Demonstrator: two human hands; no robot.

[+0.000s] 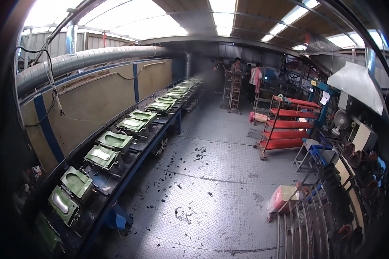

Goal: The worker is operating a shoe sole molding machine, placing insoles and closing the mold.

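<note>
Neither my left hand nor my right hand shows in the head view. Along the left side runs a long dark workbench (pixel 138 149) that carries a row of green shoe-sole moulds. The nearest mould (pixel 64 204) lies open, with a shiny metal sole shape on one half and a hollow in the other half (pixel 76 181). Farther along, another open mould (pixel 101 156) has the same shiny sole shape. The row's far end fades into a dark smear.
A wheeled rack (pixel 287 124) with red shelves stands right of the metal floor (pixel 203 172). Nearer are a metal-bar rack (pixel 304 224), a pink bagged box (pixel 284 197) and dark boots (pixel 354 157). A blue bin (pixel 118 219) sits below the bench. Several people (pixel 255 77) stand far back.
</note>
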